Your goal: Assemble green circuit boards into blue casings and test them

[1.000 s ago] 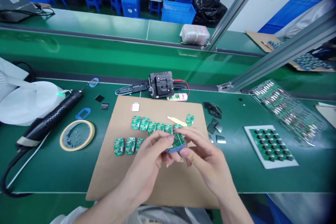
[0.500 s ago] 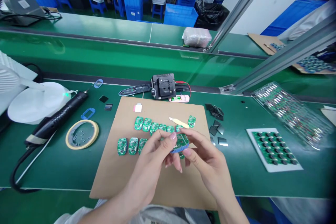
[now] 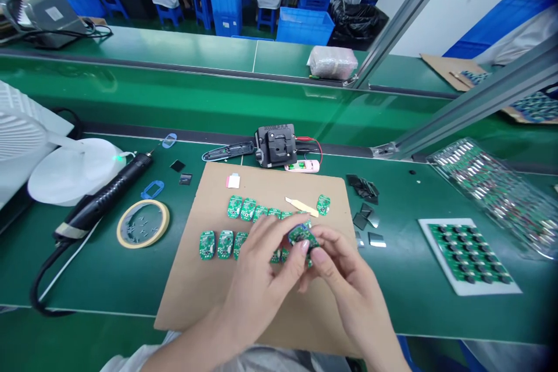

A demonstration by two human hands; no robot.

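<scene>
Both my hands hold a small green circuit board with a blue rim (image 3: 302, 236) above the middle of a brown cardboard sheet (image 3: 196, 296). My left hand (image 3: 261, 279) pinches it from the lower left, and my right hand (image 3: 349, 285) grips it from the right. Fingers hide part of the board. Two rows of loose green circuit boards (image 3: 235, 207) lie on the sheet just beyond my hands, and some are partly hidden behind my fingers. A pale flat spatula (image 3: 302, 206) lies close to the hands, beyond the board.
A black test fixture (image 3: 276, 146) with red wires stands beyond the cardboard. To the left lie an electric screwdriver (image 3: 104, 200) and a tape roll (image 3: 143, 224). To the right are dark metal pieces (image 3: 364, 186) and a white-edged mat of boards (image 3: 466, 256).
My hands have drawn closer together and turned the board, so its blue rim faces away from me more. The whole scene has shifted slightly right and down in the view.
</scene>
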